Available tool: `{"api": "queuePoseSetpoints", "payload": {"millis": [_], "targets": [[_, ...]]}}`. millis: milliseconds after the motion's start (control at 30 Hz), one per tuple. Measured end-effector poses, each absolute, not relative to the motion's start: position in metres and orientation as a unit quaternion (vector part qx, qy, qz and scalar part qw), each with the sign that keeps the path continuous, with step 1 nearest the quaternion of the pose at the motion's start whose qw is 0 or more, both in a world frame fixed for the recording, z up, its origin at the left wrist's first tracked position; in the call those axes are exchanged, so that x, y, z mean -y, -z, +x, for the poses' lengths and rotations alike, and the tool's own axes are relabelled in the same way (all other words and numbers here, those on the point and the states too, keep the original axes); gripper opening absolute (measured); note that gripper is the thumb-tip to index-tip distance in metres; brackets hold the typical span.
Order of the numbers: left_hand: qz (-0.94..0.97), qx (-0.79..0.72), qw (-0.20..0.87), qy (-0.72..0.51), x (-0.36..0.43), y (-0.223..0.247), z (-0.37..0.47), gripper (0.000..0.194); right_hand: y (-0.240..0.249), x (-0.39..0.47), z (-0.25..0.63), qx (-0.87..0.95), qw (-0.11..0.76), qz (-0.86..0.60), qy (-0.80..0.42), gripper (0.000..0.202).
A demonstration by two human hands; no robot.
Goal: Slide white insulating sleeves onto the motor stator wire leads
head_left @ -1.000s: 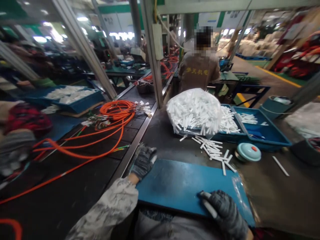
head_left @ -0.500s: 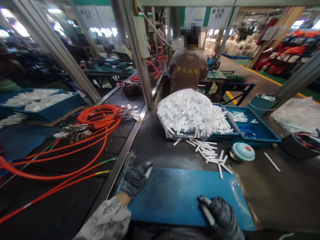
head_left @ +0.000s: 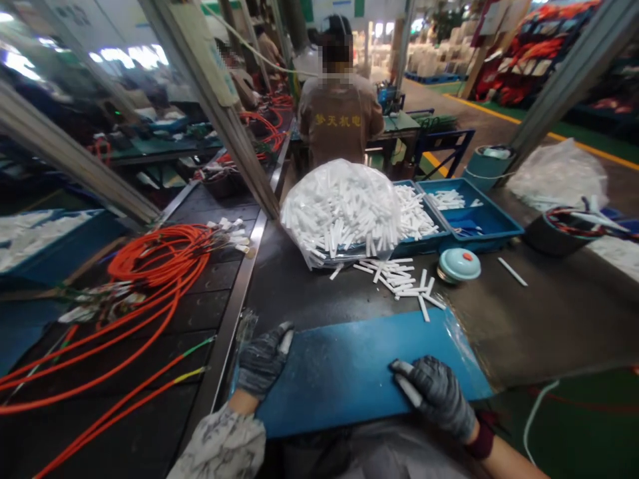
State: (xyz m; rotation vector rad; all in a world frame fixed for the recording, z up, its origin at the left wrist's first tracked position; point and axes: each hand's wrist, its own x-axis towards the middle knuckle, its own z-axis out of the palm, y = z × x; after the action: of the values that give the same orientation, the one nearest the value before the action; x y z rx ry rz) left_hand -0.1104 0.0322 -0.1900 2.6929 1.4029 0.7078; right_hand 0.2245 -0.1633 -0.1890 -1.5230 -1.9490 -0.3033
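Observation:
My left hand [head_left: 263, 359], in a dark grey glove, rests at the left end of the blue mat [head_left: 344, 366], its pale thumb close against the fingers. Near the mat's right part is my right hand [head_left: 436, 392], gloved too, with curled fingers and the pale thumb alongside. Whether either hand holds something small is hidden. Beyond the mat lie loose white tubes [head_left: 399, 276], and a clear bag [head_left: 344, 213] full of such tubes sits behind them. To their right stands a light blue round container [head_left: 459, 265] with an orange spot on its lid.
Orange cable coils [head_left: 160, 259] lie on the dark conveyor at the left, beside a metal rail [head_left: 239, 286]. Blue bins [head_left: 474, 213] and a dark bucket [head_left: 562, 233] stand at the right. A metal post [head_left: 224, 120] rises ahead, and a person [head_left: 339, 113] sits facing away beyond the bench.
The view has shifted right and tilted down, so the bench appears further left and higher. My right wrist and forearm now show. Both hands keep nearly the same place on the mat.

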Motion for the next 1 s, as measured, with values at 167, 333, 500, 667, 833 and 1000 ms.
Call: {"api": "queuePoseSetpoints", "payload": {"millis": [167, 333, 500, 667, 833, 1000], "targets": [[0.866, -0.455, 0.017, -0.207, -0.034, 0.19, -0.112, 0.038, 0.183, 0.16, 0.222, 0.741, 0.314, -0.581, 0.125, 0.019], [0.876, -0.437, -0.012, -0.204, -0.042, 0.191, -0.113, 0.044, 0.191, 0.16, 0.224, 0.739, 0.29, -0.596, 0.119, 0.019], [0.883, -0.438, 0.006, -0.167, -0.042, 0.189, -0.114, 0.044, 0.198, 0.16, 0.223, 0.741, 0.273, -0.604, 0.11, 0.024], [0.879, -0.45, -0.002, -0.159, -0.039, 0.186, -0.113, 0.041, 0.2, 0.157, 0.221, 0.739, 0.255, -0.614, 0.106, 0.027], [0.883, -0.432, -0.016, -0.182, -0.039, 0.185, -0.113, 0.036, 0.201, 0.156, 0.22, 0.739, 0.241, -0.622, 0.095, 0.03], [0.885, -0.433, -0.028, -0.168, -0.039, 0.186, -0.115, 0.035, 0.201, 0.156, 0.221, 0.738, 0.233, -0.627, 0.085, 0.032]]}}
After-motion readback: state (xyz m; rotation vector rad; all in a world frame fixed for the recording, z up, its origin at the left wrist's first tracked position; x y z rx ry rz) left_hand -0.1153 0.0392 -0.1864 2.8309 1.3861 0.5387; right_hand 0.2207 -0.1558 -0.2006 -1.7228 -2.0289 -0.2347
